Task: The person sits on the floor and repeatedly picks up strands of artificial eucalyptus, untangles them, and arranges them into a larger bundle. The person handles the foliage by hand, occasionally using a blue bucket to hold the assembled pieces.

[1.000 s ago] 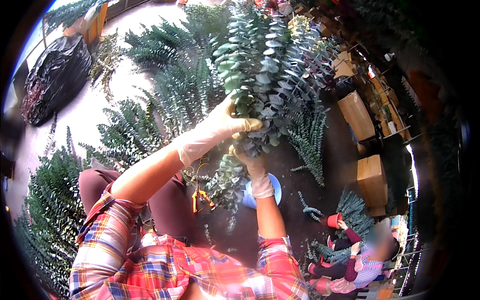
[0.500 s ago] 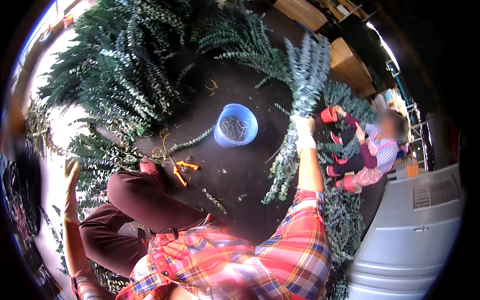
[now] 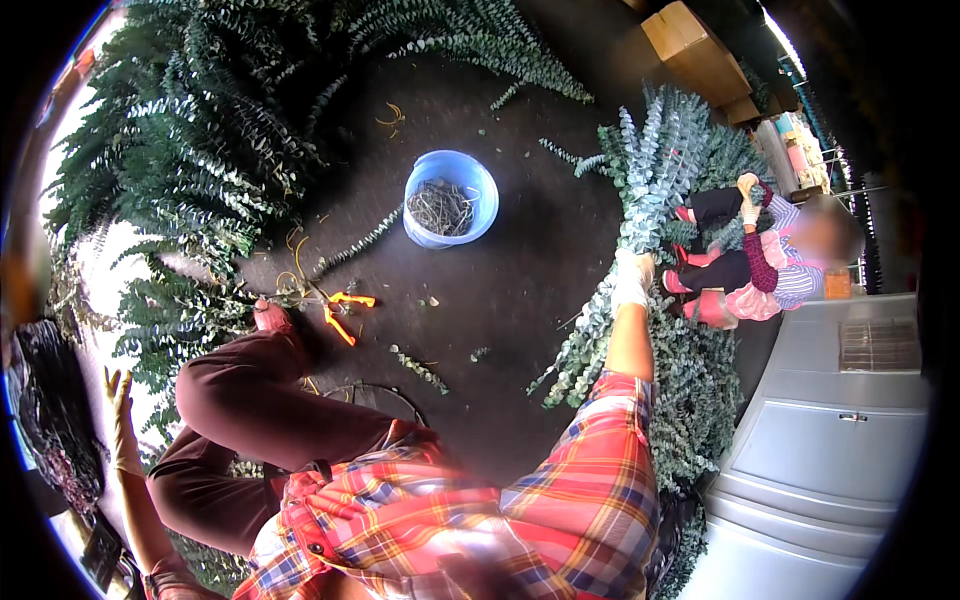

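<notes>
My right hand [image 3: 632,280], in a white glove, is closed round the stems of a bunch of eucalyptus branches [image 3: 655,160]. Their grey-green leafy tops fan out beyond the hand, and more leaves trail below it. The bunch reaches over other eucalyptus lying on the right. My left hand [image 3: 120,405], also gloved, is out at the far left with its fingers apart and nothing in it. It is beside the greenery heaped there. Orange-handled pruning shears [image 3: 346,312] lie on the dark floor near my foot.
A blue bucket [image 3: 452,196] holding thin cut stems stands mid-floor. Large eucalyptus heaps [image 3: 190,140] fill the upper left. At the right sits a co-worker [image 3: 775,250] in a pink apron, near a grey cabinet [image 3: 810,450]. Cardboard boxes [image 3: 690,50] stand at the back right.
My right hand has carried the eucalyptus bunch rightward, over the eucalyptus lying there. My left-hand fingers are more spread. The co-worker's red container is no longer visible in their hand. The whole view has shifted.
</notes>
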Available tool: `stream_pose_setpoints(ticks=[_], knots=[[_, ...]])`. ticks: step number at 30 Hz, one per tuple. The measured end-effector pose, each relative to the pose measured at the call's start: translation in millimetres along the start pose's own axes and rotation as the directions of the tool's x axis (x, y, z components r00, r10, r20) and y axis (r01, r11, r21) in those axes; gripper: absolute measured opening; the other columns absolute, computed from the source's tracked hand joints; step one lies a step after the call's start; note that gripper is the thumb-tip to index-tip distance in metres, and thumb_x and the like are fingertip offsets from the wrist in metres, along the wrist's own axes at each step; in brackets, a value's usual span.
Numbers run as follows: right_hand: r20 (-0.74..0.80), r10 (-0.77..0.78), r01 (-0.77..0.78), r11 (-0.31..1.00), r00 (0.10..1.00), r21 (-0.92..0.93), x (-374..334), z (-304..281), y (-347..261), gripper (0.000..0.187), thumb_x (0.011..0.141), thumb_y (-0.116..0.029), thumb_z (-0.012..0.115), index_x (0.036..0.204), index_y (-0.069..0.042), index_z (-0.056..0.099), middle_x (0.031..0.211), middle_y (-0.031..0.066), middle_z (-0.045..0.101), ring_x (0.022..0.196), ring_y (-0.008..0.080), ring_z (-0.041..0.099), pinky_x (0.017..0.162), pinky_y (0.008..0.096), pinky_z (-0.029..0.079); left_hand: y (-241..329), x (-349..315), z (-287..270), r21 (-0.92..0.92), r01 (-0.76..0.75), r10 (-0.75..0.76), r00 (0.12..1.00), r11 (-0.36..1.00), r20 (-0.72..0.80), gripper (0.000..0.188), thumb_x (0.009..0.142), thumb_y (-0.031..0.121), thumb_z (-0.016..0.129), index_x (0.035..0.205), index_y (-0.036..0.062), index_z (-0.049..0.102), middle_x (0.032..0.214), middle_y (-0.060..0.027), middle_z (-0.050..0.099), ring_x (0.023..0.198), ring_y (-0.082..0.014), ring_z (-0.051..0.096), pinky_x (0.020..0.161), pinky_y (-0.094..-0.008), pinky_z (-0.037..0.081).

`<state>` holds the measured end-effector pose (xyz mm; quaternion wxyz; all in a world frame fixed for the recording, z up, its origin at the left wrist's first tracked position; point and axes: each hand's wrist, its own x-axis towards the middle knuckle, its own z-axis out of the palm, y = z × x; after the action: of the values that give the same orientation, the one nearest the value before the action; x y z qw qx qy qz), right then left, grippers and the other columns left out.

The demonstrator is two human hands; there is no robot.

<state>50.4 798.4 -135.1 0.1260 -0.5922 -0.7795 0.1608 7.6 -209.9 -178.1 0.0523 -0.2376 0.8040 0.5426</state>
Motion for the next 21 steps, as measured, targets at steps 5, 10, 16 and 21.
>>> stream_pose_setpoints(ticks=[5, 10, 16, 21], knots=[[0.092, 0.038, -0.030, 0.996, 0.995, -0.081, -3, 22, 7, 0.048, 0.064, -0.030, 0.076, 0.105, -0.007, 0.067, 0.107, 0.0145, 0.068, 0.096, 0.0308, 0.066, 0.083, 0.0387, 0.050, 19, -18, 10, 0.058, 0.022, -0.022, 1.000, 0.998, 0.003, 0.087, 0.086, 0.048, 0.063, 0.151, 0.0173, 0.014, 0.146, -0.0091, 0.037, 0.132, -0.0247, 0.040, 0.107, -0.0508, 0.025], [0.246, 0.074, -0.076, 0.997, 0.967, -0.002, -41, 67, 14, 0.022, 0.071, -0.029, 0.072, 0.079, -0.008, 0.067, 0.079, 0.0089, 0.069, 0.066, 0.0249, 0.066, 0.062, 0.0373, 0.051, 32, -41, 0, 0.122, 0.058, -0.056, 0.998, 0.991, -0.020, 0.087, 0.086, 0.048, 0.063, 0.151, 0.0170, 0.014, 0.146, -0.0104, 0.037, 0.132, -0.0250, 0.040, 0.107, -0.0503, 0.025], [0.338, 0.189, -0.093, 0.956, 0.922, -0.279, -38, 147, 42, 0.022, 0.076, -0.027, 0.067, 0.085, -0.008, 0.069, 0.086, 0.0117, 0.070, 0.077, 0.0255, 0.068, 0.068, 0.0381, 0.052, 35, -58, -12, 0.212, 0.090, -0.077, 0.995, 0.973, -0.070, 0.085, 0.086, 0.044, 0.064, 0.151, 0.0152, 0.016, 0.147, -0.0151, 0.034, 0.131, -0.0270, 0.041, 0.107, -0.0465, 0.028], [0.469, 0.267, -0.147, 0.949, 0.841, -0.278, -60, 213, 68, 0.020, 0.078, -0.023, 0.067, 0.087, -0.005, 0.067, 0.084, 0.0130, 0.069, 0.071, 0.0260, 0.066, 0.062, 0.0408, 0.051, 42, -74, -8, 0.211, 0.104, -0.091, 0.993, 0.972, -0.073, 0.082, 0.088, 0.028, 0.067, 0.150, 0.0146, 0.017, 0.146, -0.0198, 0.031, 0.133, -0.0278, 0.035, 0.109, -0.0379, 0.031]])
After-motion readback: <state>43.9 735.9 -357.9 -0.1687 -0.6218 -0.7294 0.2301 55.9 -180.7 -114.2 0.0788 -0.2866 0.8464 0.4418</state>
